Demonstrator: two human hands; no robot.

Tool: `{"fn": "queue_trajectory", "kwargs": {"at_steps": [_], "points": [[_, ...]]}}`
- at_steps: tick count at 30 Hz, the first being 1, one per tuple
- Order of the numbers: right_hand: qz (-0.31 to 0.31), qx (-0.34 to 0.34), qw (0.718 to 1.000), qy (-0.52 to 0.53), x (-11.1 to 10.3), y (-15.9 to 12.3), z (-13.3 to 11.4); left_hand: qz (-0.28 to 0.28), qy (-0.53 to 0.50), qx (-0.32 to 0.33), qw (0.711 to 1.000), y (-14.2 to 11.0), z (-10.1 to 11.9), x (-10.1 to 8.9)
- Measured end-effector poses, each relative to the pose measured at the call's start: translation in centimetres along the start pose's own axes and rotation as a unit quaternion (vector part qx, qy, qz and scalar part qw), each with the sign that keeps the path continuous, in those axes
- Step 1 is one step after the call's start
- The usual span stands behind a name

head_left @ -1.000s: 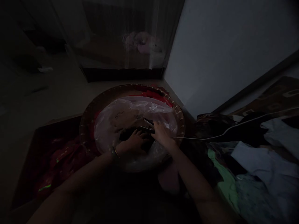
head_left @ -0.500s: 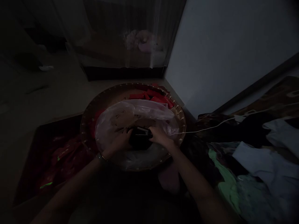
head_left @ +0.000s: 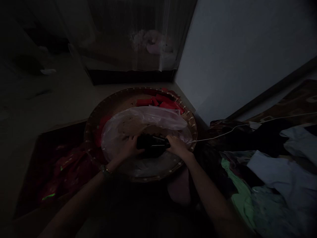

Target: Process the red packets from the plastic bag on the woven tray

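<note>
My left hand point(head_left: 129, 147) and my right hand point(head_left: 178, 147) grip the two ends of a black object point(head_left: 154, 147) with thin bright edges; its kind is lost in the dark. It is held over a clear plastic bag or sheet point(head_left: 123, 114) with brownish contents point(head_left: 128, 125). The plastic lies inside a round woven bamboo tray point(head_left: 95, 114). A white cord point(head_left: 218, 137) runs in from the right to near my right hand; whether it joins the black object is hidden. Red packets point(head_left: 168, 103) lie at the tray's far side.
At the left, a dark box point(head_left: 42, 148) holds red packets. Piled clothes point(head_left: 277, 168) fill the right side, beside a pale wall panel point(head_left: 237, 53). Beyond the tray stands a cabinet with a see-through front point(head_left: 119, 49). The light is very dim.
My right hand has shifted to the right and my left hand slightly left, so they are farther apart. The black object between them now shows wider, with its bright edges farther right.
</note>
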State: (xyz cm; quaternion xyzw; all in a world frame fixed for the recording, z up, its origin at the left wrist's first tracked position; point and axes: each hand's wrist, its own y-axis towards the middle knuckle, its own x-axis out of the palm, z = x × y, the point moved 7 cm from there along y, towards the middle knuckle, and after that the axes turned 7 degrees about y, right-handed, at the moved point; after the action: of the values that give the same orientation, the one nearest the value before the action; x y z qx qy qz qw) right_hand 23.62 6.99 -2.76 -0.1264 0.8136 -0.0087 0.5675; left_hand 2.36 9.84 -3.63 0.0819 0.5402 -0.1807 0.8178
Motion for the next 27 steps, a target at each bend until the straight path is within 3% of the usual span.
{"fn": "queue_trajectory", "kwargs": {"at_steps": [2,6,10,15,18,22,27], "points": [[0.031,0.001,1.000,0.000,-0.9,-0.3,0.3,-0.007,0.014,0.036,0.999,-1.3,1.4,0.2],[0.066,0.002,0.998,0.009,-2.4,-0.7,0.9,-0.070,0.096,0.149,0.982,-3.4,5.0,2.4],[0.065,0.011,0.997,0.029,-2.9,-1.2,1.7,-0.078,0.177,0.183,0.964,-3.9,6.8,4.0],[0.092,0.061,0.993,0.047,-3.3,-2.1,3.3,-0.047,0.189,0.195,0.961,-3.5,7.0,3.4],[0.083,0.061,0.994,0.027,-2.9,-2.1,3.2,-0.043,0.109,0.224,0.968,-1.2,6.2,1.4],[0.058,0.048,0.997,0.003,-1.8,-1.8,2.6,0.085,0.098,0.218,0.967,4.1,4.7,-2.9],[0.011,0.048,0.999,0.011,-0.2,-1.9,2.6,-0.011,0.124,0.166,0.978,8.8,2.2,-1.9]]}}
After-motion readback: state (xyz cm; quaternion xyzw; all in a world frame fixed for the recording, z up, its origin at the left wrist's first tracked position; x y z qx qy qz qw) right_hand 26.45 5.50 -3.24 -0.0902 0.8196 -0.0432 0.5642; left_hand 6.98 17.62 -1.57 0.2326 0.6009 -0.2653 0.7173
